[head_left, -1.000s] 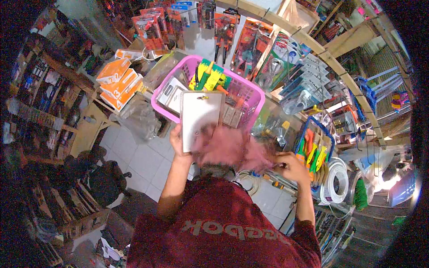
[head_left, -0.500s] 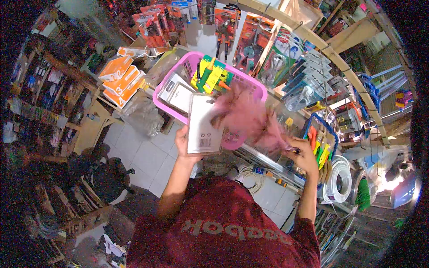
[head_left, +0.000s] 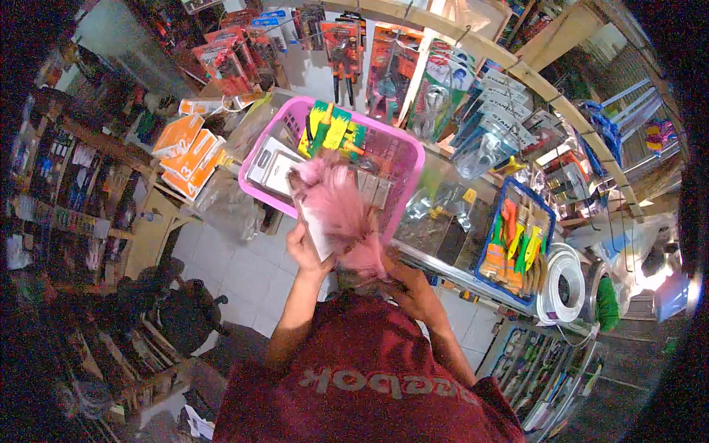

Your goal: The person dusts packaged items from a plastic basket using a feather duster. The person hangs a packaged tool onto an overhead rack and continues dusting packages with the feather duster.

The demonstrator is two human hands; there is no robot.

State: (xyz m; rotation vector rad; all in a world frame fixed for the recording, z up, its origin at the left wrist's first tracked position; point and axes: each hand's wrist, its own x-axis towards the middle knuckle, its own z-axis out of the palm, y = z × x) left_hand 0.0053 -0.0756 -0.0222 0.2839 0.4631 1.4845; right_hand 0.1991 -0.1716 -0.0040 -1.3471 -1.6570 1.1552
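My left hand (head_left: 305, 247) grips the lower left edge of a white-backed package (head_left: 317, 235), which is tilted in front of the pink basket (head_left: 255, 193). A fluffy pink duster (head_left: 340, 207) lies against the package and covers much of it. Its lower end is at my right hand (head_left: 406, 284), whose fingers are closed around it. Inside the basket are yellow-green packaged items (head_left: 330, 133) and white-backed packs (head_left: 272, 171).
Orange boxes (head_left: 185, 159) stand left of the basket. To the right are a blue-rimmed tray (head_left: 550, 221) with colourful-handled tools and a white cable coil (head_left: 563, 284). Packaged tools (head_left: 343, 55) hang behind. A glass counter edge (head_left: 443, 267) runs at the right.
The duster has swept left and down across the package, with my right hand moving inward from the right. The package has become more tilted and covered. The view has shifted slightly.
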